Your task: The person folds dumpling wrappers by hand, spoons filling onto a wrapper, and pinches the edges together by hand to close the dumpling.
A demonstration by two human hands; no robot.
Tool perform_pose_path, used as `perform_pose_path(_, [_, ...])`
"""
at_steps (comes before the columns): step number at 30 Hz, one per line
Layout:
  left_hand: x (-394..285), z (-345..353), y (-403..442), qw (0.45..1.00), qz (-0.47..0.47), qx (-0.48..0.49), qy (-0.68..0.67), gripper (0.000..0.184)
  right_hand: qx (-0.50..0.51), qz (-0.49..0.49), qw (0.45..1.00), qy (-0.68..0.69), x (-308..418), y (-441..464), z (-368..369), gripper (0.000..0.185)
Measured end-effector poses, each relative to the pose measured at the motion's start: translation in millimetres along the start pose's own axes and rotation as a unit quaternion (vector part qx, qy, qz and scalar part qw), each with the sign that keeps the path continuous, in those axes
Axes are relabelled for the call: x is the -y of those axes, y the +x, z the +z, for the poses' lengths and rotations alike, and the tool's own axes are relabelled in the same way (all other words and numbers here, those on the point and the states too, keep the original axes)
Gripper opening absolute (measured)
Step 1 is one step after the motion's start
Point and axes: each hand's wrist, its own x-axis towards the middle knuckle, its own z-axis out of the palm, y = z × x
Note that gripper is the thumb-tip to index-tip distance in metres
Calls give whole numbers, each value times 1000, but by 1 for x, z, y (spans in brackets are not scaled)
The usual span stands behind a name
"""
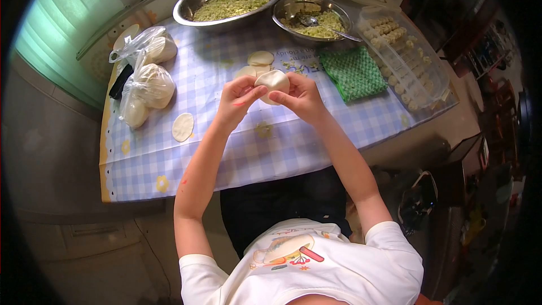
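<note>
A round dumpling wrapper [274,81] is held up over the table between my two hands. My left hand [241,97] pinches its left edge with thumb and fingers. On the opposite edge, my right hand [300,98] grips it the same way, thumb in front and fingers behind. The wrapper looks slightly cupped; whether any filling is in it I cannot tell. Just beyond my hands, a few more wrappers [260,59] lie overlapping on the cloth. One single wrapper [183,127] rests flat to the left of my left forearm.
A large steel bowl [189,18] of chopped green filling stands at the back, beside a smaller bowl [282,7] with a spoon [347,36]. Right of my hands are a green cloth [354,73] and a clear container of dumplings [415,87]. Plastic bags of dough [155,86] sit left.
</note>
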Motion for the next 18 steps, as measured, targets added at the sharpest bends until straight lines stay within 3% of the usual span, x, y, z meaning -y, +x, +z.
perform_pose_path(9, [3, 2, -1, 1000, 8, 9, 27, 13, -53, -10, 994, -94, -1, -1, -5, 9])
perform_pose_path(18, [5, 2, -1, 999, 19, -18, 34, 14, -42, 1, 999, 21, 4, 1, -2, 8])
